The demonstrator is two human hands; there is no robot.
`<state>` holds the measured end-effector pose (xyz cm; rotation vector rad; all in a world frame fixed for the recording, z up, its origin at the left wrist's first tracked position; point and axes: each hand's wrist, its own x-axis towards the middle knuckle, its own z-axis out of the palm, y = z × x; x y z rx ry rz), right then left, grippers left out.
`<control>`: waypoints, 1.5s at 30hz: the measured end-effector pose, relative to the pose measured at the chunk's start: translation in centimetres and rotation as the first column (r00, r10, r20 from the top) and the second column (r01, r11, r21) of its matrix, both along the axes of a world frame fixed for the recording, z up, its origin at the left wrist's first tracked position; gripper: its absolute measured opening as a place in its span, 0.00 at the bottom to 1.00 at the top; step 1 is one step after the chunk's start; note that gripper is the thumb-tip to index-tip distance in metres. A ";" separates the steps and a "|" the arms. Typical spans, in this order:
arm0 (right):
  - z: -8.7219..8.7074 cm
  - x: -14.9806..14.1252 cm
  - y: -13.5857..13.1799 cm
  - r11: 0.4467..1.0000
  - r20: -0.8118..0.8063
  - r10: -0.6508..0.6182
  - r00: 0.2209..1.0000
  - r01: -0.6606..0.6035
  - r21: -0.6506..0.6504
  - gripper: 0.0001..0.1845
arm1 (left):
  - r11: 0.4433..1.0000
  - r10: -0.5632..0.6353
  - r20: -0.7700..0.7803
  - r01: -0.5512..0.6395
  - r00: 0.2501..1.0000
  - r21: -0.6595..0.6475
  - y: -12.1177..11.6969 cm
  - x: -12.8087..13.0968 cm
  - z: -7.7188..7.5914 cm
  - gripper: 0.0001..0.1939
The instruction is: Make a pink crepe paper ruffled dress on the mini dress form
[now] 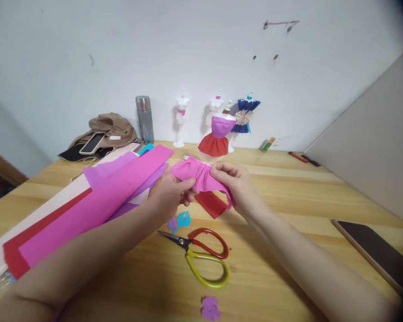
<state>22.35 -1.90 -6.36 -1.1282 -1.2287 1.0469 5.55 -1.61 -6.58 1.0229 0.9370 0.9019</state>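
Pleats in the gathered, bright-pink, crepe-like strip (201, 172) likely need light, even pinching: left fingers (188, 183) grip its lower edge, right fingers (220, 175) its upper right, beside the folds. Its tail droops by the right palm; best kept untwisted, above the red-and-yellow-handled metal scissors (182, 242) lying nearer the wearer on the tabletop (262, 286).

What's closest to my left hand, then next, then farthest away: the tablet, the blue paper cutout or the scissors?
From your left hand:
1. Blue paper cutout, just below the fingers
2. Scissors, a bit nearer you
3. Tablet, far over on the right
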 end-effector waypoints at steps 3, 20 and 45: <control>0.1 -0.2 -0.2 1.000 -0.042 0.014 0.999 -0.015 -0.020 0.17 | 1.000 0.011 -0.030 -0.011 0.999 0.019 -0.1 0.1 0.0 0.12; -0.4 -0.4 -0.2 0.998 0.112 0.067 0.992 -0.064 -0.025 0.15 | 0.630 0.426 -0.801 0.498 0.420 0.596 1.7 -6.1 6.9 0.12; -0.7 -0.8 -1.3 0.928 0.339 0.367 0.866 -0.368 -0.066 0.22 | 0.444 0.163 -0.879 0.762 0.448 0.471 1.8 -4.0 3.9 0.15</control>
